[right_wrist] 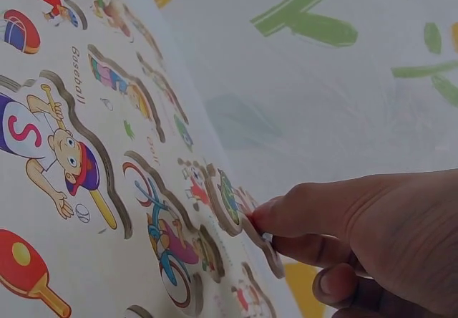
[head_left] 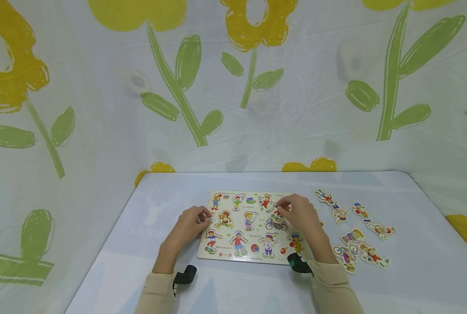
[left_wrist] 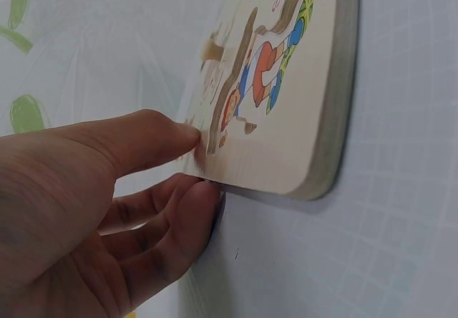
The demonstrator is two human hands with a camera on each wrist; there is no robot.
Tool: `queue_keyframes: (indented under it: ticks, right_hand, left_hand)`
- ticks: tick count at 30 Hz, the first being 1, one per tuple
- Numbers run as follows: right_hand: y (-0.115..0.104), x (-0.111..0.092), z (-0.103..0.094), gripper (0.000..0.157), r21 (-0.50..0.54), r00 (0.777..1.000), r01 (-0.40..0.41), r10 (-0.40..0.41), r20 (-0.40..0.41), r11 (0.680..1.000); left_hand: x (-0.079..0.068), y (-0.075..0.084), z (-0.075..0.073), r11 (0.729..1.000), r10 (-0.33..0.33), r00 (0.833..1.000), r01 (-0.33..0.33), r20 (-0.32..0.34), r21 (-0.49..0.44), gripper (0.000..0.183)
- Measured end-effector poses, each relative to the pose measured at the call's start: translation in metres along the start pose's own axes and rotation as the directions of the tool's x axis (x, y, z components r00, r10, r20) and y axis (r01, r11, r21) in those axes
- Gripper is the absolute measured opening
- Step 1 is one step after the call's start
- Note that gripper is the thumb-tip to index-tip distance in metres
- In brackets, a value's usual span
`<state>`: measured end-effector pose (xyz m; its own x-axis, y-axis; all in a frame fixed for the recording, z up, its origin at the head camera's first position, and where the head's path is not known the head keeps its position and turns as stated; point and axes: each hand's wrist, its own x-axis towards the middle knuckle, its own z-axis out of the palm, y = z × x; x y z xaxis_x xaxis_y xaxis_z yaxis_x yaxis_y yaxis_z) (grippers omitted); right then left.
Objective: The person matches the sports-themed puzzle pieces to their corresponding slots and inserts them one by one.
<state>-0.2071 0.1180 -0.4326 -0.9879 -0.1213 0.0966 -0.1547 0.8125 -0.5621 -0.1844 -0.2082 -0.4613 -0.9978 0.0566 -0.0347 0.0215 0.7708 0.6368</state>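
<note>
The head view shows the whole cream-coloured, rectangular wooden puzzle board [head_left: 237,224] at the lower centre of the frame, on a pale surface [head_left: 414,283]. Only this view shows the loose, flat, multicoloured wooden figure pieces [head_left: 373,256] scattered at the lower right.

The left hand [head_left: 190,223] is at the board's left edge; its wrist view shows what the head view hides: the thumb and fingertips pinch that edge, just beside the shallow skateboarder recess [left_wrist: 268,74] in the upper middle of that frame.

The right hand [head_left: 301,213] is over the board's upper right part. Its wrist view shows the thumb and fingers pinching a thick-edged wooden piece [right_wrist: 229,200], tilted, at the lower centre of that frame; which figure it bears is unclear.

That view also shows depth: the baseball recess [right_wrist: 64,153] at left and the cyclist recess [right_wrist: 168,239] at lower centre have printed figures on their floors.
</note>
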Motion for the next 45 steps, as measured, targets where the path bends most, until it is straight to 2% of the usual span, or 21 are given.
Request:
queue_keyframes:
  ticks: [12,23,45]
  right_hand:
    - [-0.009,-0.001,0.006,0.011,-0.019,0.999,0.05,-0.05,0.008,0.999]
    - [-0.018,-0.003,0.01,0.01,-0.039,1.0,0.03,-0.029,0.009,0.999]
    - [-0.04,-0.009,0.022,0.008,-0.054,0.996,0.084,-0.083,0.024,0.995]
  left_hand:
    - [0.0,0.0,0.0,1.0,-0.01,1.0,0.01,-0.003,-0.002,0.011]
    - [0.0,0.0,0.0,1.0,-0.008,1.0,0.008,-0.001,-0.003,0.011]
    - [0.0,0.001,-0.001,1.0,-0.009,1.0,0.009,0.004,-0.001,0.012]
